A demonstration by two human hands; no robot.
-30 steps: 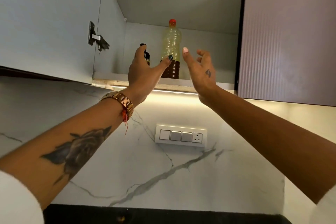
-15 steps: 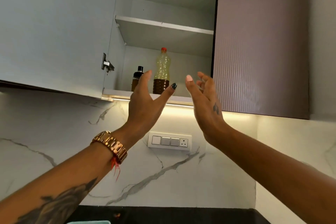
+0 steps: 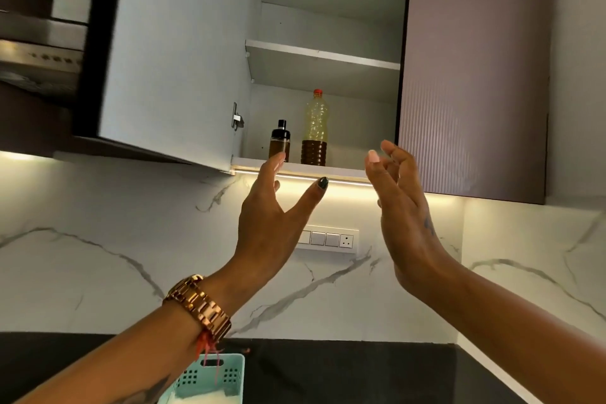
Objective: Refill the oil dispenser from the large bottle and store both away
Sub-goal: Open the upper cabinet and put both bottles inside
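The large plastic bottle with a red cap stands upright on the lower shelf of the open wall cabinet, dark oil filling its bottom third. Just left of it stands the small oil dispenser with a black top. My left hand is raised below the shelf edge, fingers straight and thumb spread, holding nothing. Level with it, my right hand is raised to the right of the bottle, fingers loosely bent and empty. Neither hand touches a bottle.
The cabinet's left door hangs open; the right door is closed. An upper shelf sits above the bottles. A switch panel is on the marble wall. A teal basket stands on the black counter. A range hood is at far left.
Both hands have drawn back and down from the shelf, away from the bottles. The view has pulled back, showing the counter and basket.
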